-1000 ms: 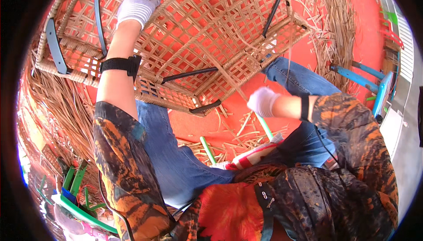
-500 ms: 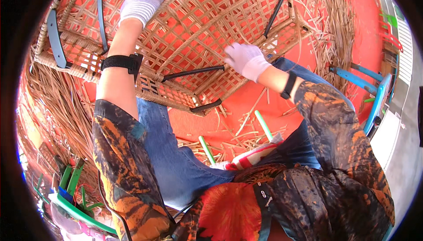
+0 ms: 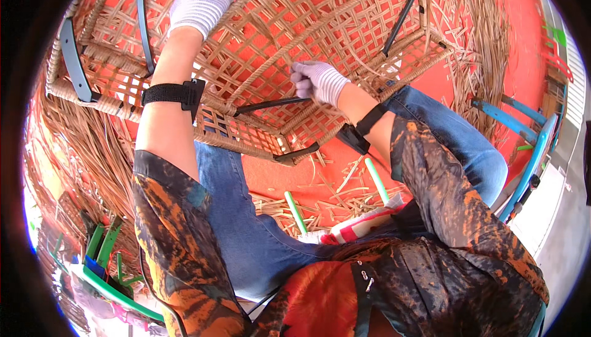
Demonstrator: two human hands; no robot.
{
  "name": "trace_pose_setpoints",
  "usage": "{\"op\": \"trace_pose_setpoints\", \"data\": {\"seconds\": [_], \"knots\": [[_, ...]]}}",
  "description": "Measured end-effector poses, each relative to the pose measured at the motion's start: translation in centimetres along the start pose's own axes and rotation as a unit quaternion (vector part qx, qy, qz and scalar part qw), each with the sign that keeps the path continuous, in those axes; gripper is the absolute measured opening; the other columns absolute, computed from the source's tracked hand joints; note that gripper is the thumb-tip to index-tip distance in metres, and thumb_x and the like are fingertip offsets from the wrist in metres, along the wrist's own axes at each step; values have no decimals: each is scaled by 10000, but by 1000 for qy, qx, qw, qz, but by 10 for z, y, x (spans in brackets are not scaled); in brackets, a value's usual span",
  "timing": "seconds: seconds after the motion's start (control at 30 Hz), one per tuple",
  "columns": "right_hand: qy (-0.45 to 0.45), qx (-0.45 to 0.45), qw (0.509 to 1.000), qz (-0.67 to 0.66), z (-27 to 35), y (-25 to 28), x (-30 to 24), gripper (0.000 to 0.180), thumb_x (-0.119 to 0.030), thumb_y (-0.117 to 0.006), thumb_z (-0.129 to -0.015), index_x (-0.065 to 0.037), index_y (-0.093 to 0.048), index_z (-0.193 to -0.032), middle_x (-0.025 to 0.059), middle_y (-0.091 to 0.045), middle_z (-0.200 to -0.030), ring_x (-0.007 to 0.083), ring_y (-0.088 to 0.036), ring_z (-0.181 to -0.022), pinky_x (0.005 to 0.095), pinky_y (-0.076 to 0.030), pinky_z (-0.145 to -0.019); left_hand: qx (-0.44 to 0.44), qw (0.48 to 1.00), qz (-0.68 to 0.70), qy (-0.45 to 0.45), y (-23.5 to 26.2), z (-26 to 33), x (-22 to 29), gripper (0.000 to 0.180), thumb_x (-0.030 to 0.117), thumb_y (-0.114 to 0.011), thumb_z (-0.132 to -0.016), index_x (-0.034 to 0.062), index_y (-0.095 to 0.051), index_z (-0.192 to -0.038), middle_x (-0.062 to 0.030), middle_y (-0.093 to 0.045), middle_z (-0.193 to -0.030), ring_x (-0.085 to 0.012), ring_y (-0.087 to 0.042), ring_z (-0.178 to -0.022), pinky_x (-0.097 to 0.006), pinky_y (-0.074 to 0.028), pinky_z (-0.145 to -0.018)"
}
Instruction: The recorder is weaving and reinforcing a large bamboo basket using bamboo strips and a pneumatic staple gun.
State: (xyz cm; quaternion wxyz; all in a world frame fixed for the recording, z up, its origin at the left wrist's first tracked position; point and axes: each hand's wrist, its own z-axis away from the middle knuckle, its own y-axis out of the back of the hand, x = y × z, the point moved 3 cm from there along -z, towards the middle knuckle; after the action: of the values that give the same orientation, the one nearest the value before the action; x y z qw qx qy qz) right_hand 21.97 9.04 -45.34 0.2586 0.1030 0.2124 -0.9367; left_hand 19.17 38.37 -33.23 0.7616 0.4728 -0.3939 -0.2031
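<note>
A large woven rattan frame (image 3: 271, 41), with an open criss-cross lattice and wrapped edges, lies tilted across my legs. My left hand (image 3: 202, 6), in a white ribbed glove, is over its upper left part, fingers curled down against the lattice; what they grip is hidden. My right hand (image 3: 320, 82), gloved too, is above the middle of the lattice near a black strut (image 3: 271, 104). Its fingers are closed in a pinch, with a thin rattan strip (image 3: 289, 60) at their tips. Another pale strip (image 3: 360, 60) curves loosely across the weave to its right.
Bundles of dried strands lie at left (image 3: 92, 152) and upper right (image 3: 474, 48). Cut scraps (image 3: 277, 209) litter the red floor (image 3: 265, 174). Two green stool legs (image 3: 295, 212) rise between my knees. A blue stool (image 3: 529, 158) stands at right, a green one (image 3: 111, 291) at lower left.
My right hand has moved left over the lattice, and its fingers have closed into a pinch. My left hand stays at nearly the same spot. The frame appears slightly shifted right in view.
</note>
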Motion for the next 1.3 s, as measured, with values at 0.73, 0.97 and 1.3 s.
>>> {"op": "trace_pose_setpoints", "data": {"seconds": [0.73, 0.97, 1.3], "knots": [[-51, -42, 998, -3, 9, 12, -7, 183, -194, -528, -1009, -18, -579, -1014, 33, -579, -704, 116, -536, -502, 258, -373, -387, 6, 999, 46, -12, 0, 3, -12, 262, 422, -671, -821, 258, -742, -1013, -69, -727, -981, -284, -675, -941, -391, -516, -863], [-20, -45, 970, 237, 16, 8, -13, 267, -242, -496, -1015, -17, -583, -1129, 130, -696, -880, 236, -684, -699, 352, -551, -572, 29, 997, 72, -17, -3, -2, -18, 264, 418, -659, -824, 252, -742, -1012, -73, -727, -966, -282, -678, -926, -390, -516, -848], [272, 237, 576, 734, 35, -42, -45, 261, -256, -585, -919, -32, -576, -1053, 165, -662, -1011, 351, -665, -966, 462, -546, -786, 18, 996, 93, 6, 1, 4, -6, 258, 388, -672, -829, 221, -746, -1013, -73, -733, -944, -258, -686, -895, -365, -519, -828]]}}
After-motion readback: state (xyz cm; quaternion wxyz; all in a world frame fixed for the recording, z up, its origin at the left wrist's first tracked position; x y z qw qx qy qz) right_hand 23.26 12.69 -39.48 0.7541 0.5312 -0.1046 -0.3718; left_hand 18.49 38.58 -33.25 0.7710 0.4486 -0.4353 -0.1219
